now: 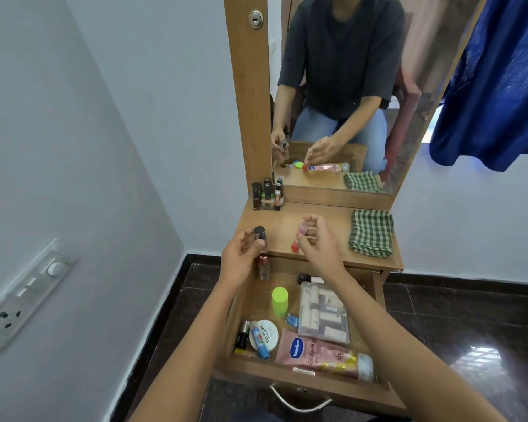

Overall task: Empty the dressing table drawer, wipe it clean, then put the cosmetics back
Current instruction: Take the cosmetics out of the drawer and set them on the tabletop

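1 wooden drawer [317,383] hangs open under the table top [287,220], pulled toward the near side, with a metal handle [299,405] on its front. Cosmetics lie loose on its floor:
- a lime-green capped bottle [280,301] stands near the middle
- a clear pack of pale tubes [323,315] lies to its right
- a pink Vaseline tube [311,351] lies along the near wall
- a round white tin [269,332] marked NAIL POLISH sits at near left, with a blue stick [259,342] lying across it
- a small glass bottle [264,269] with a reddish cap stands upright in the far left corner
- a dark bottle [308,279] lies on its side at the far edge

On the table top, a cluster of small bottles [267,194] stands at the far left beside the mirror frame. A folded green checked cloth [371,233] lies at the right. The mirror [348,86] reflects the seated person, and blue fabric [494,80] hangs at the far right. A switch plate [22,300] sits on the left wall. Both forearms reach across the drawer, and the right one hides much of its right wall.

The left hand [241,257] is curled around a black-capped bottle [259,234], with thumb and fingers clasping its body at the near left edge of the top. The right hand [317,245] pinches a small pink bottle [301,231] with a red end between thumb and fingertips. This bottle is tilted, over the near middle of the top. The 2 hands are apart, each gripping its own bottle.
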Demonstrator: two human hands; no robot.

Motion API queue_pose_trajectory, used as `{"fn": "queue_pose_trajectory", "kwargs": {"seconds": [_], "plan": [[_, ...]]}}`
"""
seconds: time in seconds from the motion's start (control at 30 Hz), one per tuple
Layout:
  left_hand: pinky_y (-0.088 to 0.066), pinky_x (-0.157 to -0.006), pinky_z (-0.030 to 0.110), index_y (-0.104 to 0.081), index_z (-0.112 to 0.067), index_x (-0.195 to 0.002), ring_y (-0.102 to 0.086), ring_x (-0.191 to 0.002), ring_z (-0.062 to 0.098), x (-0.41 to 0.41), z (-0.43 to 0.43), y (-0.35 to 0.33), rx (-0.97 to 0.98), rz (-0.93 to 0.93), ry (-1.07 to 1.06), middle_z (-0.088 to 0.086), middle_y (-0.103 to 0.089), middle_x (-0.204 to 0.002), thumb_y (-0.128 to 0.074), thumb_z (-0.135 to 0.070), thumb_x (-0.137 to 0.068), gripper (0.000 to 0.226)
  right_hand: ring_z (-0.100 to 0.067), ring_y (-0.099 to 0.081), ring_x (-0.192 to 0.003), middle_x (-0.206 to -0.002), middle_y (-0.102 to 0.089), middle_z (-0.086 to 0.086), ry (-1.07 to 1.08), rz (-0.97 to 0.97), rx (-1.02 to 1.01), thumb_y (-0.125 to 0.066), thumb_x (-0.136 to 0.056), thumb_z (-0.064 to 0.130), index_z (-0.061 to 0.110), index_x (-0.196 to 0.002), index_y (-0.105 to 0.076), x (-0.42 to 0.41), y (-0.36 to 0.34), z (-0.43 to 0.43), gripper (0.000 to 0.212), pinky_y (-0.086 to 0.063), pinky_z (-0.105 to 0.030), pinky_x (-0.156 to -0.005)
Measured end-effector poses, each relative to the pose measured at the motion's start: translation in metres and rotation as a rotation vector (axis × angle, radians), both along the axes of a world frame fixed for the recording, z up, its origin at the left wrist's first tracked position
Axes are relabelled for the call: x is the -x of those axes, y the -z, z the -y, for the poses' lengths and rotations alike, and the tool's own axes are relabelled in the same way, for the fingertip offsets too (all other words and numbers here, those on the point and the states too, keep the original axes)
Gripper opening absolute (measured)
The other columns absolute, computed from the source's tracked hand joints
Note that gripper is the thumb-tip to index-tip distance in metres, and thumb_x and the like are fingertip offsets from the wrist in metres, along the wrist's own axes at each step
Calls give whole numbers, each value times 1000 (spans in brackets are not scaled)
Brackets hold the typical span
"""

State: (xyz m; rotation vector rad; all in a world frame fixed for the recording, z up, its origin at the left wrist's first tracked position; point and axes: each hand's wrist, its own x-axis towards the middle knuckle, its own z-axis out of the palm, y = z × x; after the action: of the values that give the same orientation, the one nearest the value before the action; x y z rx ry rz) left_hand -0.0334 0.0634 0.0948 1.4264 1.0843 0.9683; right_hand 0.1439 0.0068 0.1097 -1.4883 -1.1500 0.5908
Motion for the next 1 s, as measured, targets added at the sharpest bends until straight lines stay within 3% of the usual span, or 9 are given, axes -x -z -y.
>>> {"fn": "queue_pose_trajectory", "kwargs": {"seconds": [0.1, 0.3, 0.4, 0.53, 0.87, 1.0], "plan": [[-49, -85, 19, -62, -11, -112, -63, -98, 13, -11, -6, -3, -68, -54, -109, 2, -67, -106, -67, -16, -88, 25, -15, -62, -92, -97, -61, -3, 23, 60, 22, -60, -87, 4, 13, -103, -54, 0, 13, -11, 19, -54, -18, -76], [-50, -83, 24, -60, -15, -99, -64, -90, 15, -32, -25, 4, -178, -197, -175, -1, -66, -94, -63, -12, -90, 9, -18, -58, -83, -90, -56, -6, 33, 208, 11, -65, -81, 4, 12, -89, -57, -3, 33, -26, 13, -55, -35, -76], [-50, -82, 30, -62, -13, -102, -63, -89, 17, -44, -35, 8, -226, -254, -246, 0, -68, -95, -61, -14, -91, 11, -17, -57, -80, -88, -56, -4, 68, 264, 21, -66, -82, 7, 13, -86, -56, -5, 35, -36, 12, -52, -32, -72], [-41, -76, 22, -62, -14, -107, -58, -87, 10, -56, -48, 7, -242, -316, -302, -3, -66, -97, -62, -17, -91, 16, -15, -58, -78, -87, -57, -3, 114, 241, 55, -66, -82, 9, 18, -81, -53, -13, 32, -62, 17, -45, -22, -67], [-50, -81, 26, -61, -14, -107, -63, -90, 15, -70, -87, 19, -222, -364, -365, 0, -68, -98, -62, -16, -91, 16, -12, -59, -78, -87, -63, -3, 201, 141, 29, -65, -81, 6, 18, -85, -60, -21, 37, -124, 14, -46, -15, -68], [-52, -81, 28, -61, -15, -106, -63, -89, 14, -73, -91, 21, -226, -385, -383, -2, -68, -98, -63, -17, -90, 16, -3, -59, -75, -84, -64, 3, 219, 96, 22, -65, -83, 4, 17, -88, -58, -20, 36, -132, 16, -44, -10, -66]]}}
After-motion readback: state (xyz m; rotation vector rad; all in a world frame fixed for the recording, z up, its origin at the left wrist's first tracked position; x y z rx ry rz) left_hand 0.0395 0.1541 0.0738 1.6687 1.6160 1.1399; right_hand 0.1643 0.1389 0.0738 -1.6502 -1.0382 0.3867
